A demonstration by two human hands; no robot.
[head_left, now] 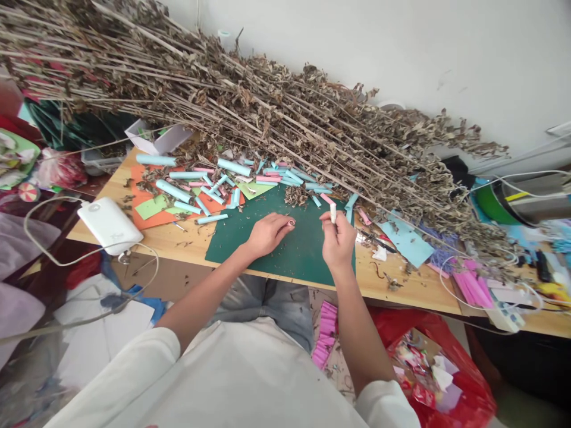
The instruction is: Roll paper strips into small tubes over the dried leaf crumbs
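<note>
Over the dark green cutting mat (243, 238), my left hand (267, 235) is closed with thumb and fingers round a small rolled piece of paper (291, 223); only its pale pinkish end shows. My right hand (338, 242) is closed round a short white stick (333, 213) that points up and away from me. I cannot tell what kind of stick it is. Beyond the mat lie several blue paper rolls (173, 191) and a few pink paper rolls (269, 178). One pink roll (328, 199) lies just past the white stick's tip.
A large heap of dried leafy stalks (250, 101) spans the back of the wooden table (196, 244). A white power bank (110, 224) with a cable lies at left. Blue paper (408, 241) is at right. A red bag (468, 380) of scraps stands below, right.
</note>
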